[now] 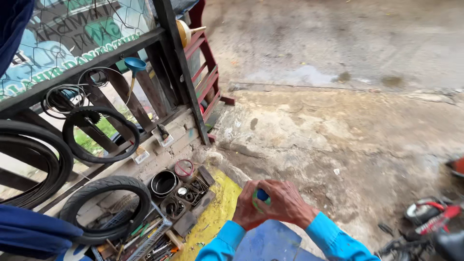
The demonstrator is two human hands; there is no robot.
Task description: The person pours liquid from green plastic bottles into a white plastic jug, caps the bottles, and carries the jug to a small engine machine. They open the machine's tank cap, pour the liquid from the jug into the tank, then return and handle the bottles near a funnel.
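We held a small blue-and-green handle [261,196] between both hands, right hand [290,205] wrapped over it, left hand [247,212] cupped under. Its long axis stood roughly upright inside the shut grip, equally near both hands, above the blue surface [270,241].

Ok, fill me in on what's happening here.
A person in bright blue sleeves has both hands together, left hand and right hand, clasped around a small green-and-blue object over a blue surface. To the left, tyres lean by a wooden fence, beside small tins of parts and a tray of tools. The concrete ground is damp.
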